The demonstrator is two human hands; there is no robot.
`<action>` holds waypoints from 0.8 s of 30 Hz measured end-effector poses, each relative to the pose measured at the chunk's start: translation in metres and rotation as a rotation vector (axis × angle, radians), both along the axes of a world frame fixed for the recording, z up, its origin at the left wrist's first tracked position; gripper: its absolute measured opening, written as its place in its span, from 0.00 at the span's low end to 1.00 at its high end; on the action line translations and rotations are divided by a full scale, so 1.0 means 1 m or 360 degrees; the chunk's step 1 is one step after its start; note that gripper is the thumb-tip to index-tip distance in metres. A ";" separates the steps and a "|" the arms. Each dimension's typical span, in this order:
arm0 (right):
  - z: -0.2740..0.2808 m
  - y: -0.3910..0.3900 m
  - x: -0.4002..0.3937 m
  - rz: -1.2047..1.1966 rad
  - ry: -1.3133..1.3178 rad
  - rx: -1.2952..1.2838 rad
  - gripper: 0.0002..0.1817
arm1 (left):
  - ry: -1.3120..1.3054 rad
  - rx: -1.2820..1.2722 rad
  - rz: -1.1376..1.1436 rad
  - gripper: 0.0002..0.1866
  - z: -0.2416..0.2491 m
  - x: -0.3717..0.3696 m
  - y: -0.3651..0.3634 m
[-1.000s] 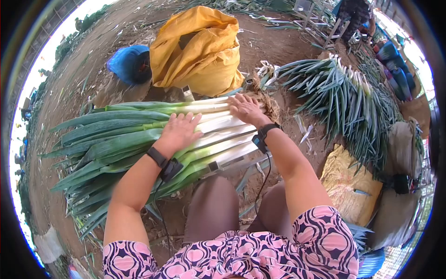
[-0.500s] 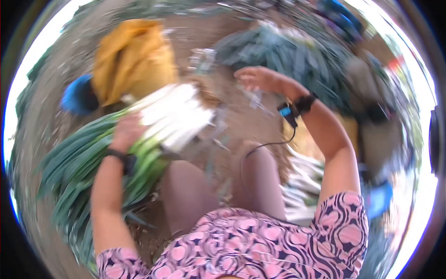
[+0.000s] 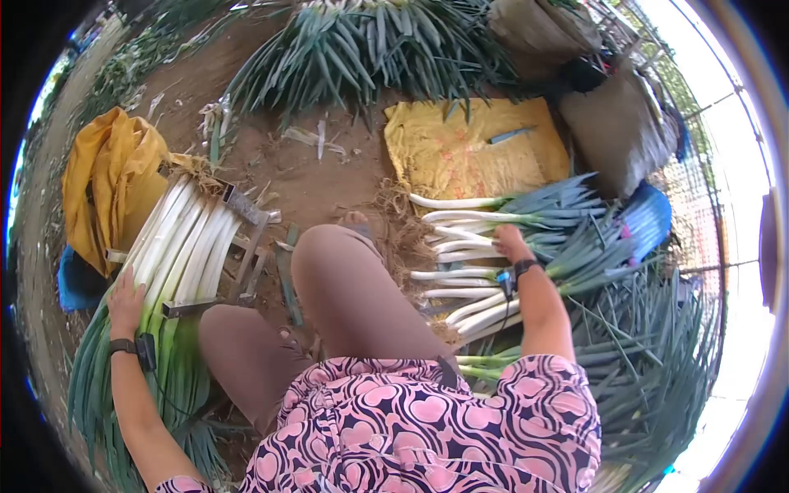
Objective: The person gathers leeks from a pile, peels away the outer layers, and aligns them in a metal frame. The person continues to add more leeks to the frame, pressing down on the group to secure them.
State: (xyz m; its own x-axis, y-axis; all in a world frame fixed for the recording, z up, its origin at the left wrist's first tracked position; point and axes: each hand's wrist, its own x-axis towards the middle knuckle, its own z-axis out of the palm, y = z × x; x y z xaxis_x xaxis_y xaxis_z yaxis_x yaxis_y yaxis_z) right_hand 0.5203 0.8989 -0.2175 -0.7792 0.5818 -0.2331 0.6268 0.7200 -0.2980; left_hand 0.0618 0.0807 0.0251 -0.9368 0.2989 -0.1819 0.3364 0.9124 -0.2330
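My left hand lies flat with its fingers apart on a bundle of long leeks that rests on a low metal frame at my left. The white stems point away from me and the green leaves point toward me. To my right, my right hand reaches down onto a loose pile of leeks on the ground beside my knee. Its fingers touch one white stem, and their grip is hidden. Both wrists wear a black band with a cable.
A flat yellow sack with a blue-handled tool lies beyond the loose leeks. A big heap of leeks is at the top, grey sacks at the right, and a crumpled yellow bag at the left. The ground is bare earth.
My head has turned right. My right hand left the bundle and swung over to the loose leeks on my right. My left hand slid back along the bundle toward the green part.
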 end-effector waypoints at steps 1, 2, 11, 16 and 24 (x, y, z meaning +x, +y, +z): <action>-0.019 -0.010 -0.004 -0.0387 0.0012 -0.0183 0.10 | -0.0012 -0.0032 0.0052 0.31 0.005 0.004 0.006; -0.036 -0.020 -0.011 -0.0598 0.0006 -0.0202 0.11 | -0.0031 -0.0058 0.0096 0.30 0.006 0.005 0.013; -0.067 -0.036 -0.089 -0.0347 -0.0057 0.0471 0.21 | 0.0094 -0.0177 0.0157 0.32 0.002 0.032 -0.002; -0.052 -0.046 -0.108 -0.0252 -0.0639 0.0132 0.20 | 0.0190 -0.0154 0.0019 0.32 -0.012 0.027 -0.034; -0.123 0.002 -0.039 0.0815 -0.0229 0.0617 0.04 | 0.0174 -0.0124 -0.0339 0.22 -0.020 0.019 -0.039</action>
State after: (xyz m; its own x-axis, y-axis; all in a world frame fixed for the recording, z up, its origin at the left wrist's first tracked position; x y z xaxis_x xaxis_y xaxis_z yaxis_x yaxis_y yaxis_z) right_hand 0.4816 0.9012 -0.3408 -0.9565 0.2084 -0.2040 0.1905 0.9761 0.1041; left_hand 0.0807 0.0415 0.0055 -0.8696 0.4806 -0.1132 0.4880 0.8017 -0.3452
